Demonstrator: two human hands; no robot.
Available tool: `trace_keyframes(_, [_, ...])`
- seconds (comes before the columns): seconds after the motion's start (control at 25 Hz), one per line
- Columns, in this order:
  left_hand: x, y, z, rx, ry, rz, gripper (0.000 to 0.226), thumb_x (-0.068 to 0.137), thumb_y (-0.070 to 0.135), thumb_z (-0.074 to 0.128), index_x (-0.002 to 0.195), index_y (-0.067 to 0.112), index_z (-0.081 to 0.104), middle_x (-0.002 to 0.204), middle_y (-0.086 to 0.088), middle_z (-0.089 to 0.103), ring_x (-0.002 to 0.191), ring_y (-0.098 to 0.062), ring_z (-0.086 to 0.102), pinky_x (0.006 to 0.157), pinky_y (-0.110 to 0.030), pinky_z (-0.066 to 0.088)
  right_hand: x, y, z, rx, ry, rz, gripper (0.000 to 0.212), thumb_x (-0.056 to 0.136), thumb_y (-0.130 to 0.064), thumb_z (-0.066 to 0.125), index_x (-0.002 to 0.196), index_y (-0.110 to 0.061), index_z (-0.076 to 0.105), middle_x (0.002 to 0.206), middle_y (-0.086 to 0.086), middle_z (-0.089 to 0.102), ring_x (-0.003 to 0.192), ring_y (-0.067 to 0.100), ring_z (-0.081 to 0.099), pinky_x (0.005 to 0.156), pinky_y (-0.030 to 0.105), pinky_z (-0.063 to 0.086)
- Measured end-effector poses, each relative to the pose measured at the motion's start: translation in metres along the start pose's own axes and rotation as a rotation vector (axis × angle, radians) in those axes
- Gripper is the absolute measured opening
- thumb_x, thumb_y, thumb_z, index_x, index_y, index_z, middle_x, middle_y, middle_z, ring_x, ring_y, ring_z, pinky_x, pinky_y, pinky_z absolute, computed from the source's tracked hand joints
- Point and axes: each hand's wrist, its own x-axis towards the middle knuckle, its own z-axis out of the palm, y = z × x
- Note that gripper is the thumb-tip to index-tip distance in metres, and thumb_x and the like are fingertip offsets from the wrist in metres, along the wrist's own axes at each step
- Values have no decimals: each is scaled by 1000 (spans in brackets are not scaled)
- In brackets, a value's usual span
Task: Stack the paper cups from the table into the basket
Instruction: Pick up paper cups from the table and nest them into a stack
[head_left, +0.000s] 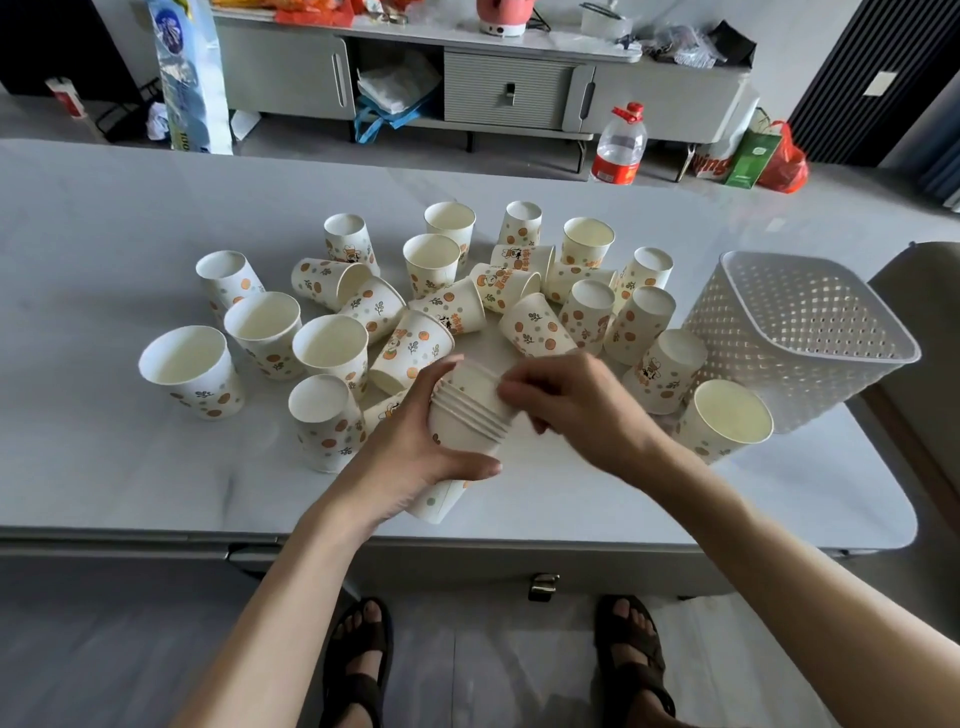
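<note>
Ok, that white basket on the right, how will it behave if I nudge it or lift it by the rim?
The basket looks like thin perforated plastic and shows no cups inside, so it is probably light and may slide on the smooth table. It sits near the table's right edge, so a push that way could send it off. Its rim may flex slightly.

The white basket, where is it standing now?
In the head view, the white basket stands at the table's right edge, beside the upright cup.
</note>
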Motion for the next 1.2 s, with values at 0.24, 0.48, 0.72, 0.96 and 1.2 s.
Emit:
trace_keyframes(0.24, [-2,-3,-9,18,53,-51,83,49,31,89,122,42,51,114,7,59,102,-18,59,92,-45,53,7,1,16,96,-194,40,25,101,-16,48,89,-13,70,63,-2,61,56,10,46,58,26,39])
trace_keyframes(0.48, [-6,-8,-20,44,19,-106,84,44,31,89,119,35,52,106,6,62,99,-14,60,87,-34,50,40,19,28,178,-47,271,16,95,-26,60,100,-17,73,87,0,72,59,9,54,54,22,39])
trace_keyframes(0.72, [-10,-13,-28,37,10,-163,94,43,27,88,129,34,49,110,8,65,98,-10,64,77,-24,52,63,14,55,180,-231,355,27,92,-25,66,76,-3,69,55,0,50,47,9,40,45,18,31])
trace_keyframes(0.96, [-11,-9,-24,40,51,-125,98,45,31,86,132,42,43,117,9,61,102,-10,61,91,-33,53,34,16,-4,63,256,307,30,96,-26,52,75,-10,65,56,0,52,49,10,39,49,22,31])
trace_keyframes(1.2, [-9,0,-10,37,7,-60,103,51,33,89,138,46,36,127,9,56,111,-7,56,96,-30,48,1,-19,12,-43,-207,47,35,102,-20,47,70,-9,50,54,-8,40,49,3,33,52,19,29])
